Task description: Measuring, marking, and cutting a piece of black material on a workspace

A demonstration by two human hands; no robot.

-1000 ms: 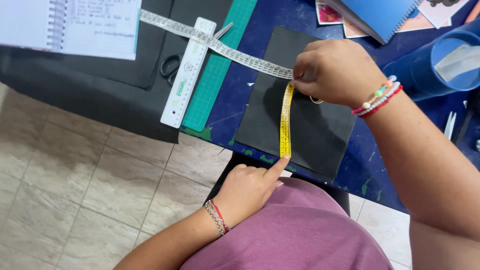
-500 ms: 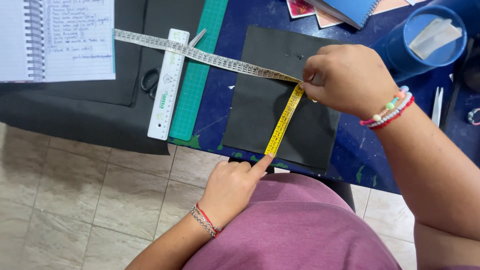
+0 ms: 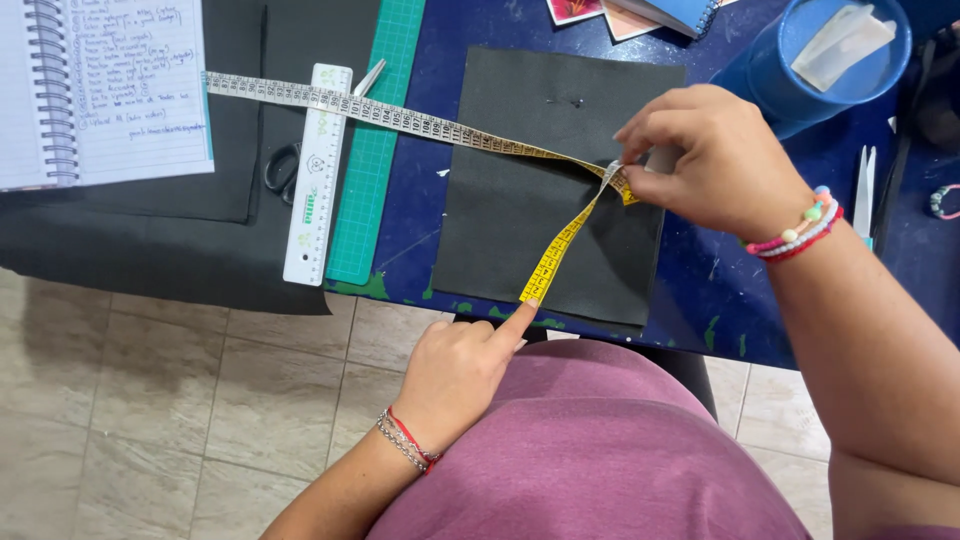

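Note:
A black rectangular sheet (image 3: 520,180) lies on the blue table (image 3: 410,200). A yellow and white measuring tape (image 3: 560,250) runs across it at a slant. My right hand (image 3: 700,160) pinches the tape's metal end near the sheet's right side. My left hand (image 3: 465,365) points its index finger down on the tape at the sheet's near edge. The tape's white part (image 3: 330,100) trails left over a ruler.
A white ruler (image 3: 316,175) and a green cutting mat strip (image 3: 380,130) lie left of the sheet, with scissors (image 3: 285,165) partly under the ruler. A spiral notebook (image 3: 100,90) rests on black sheets at far left. A blue cup (image 3: 830,60) stands at back right.
My right hand has shifted right along the sheet, so the tape now lies at a slant instead of straight down. My left finger stays at the near edge.

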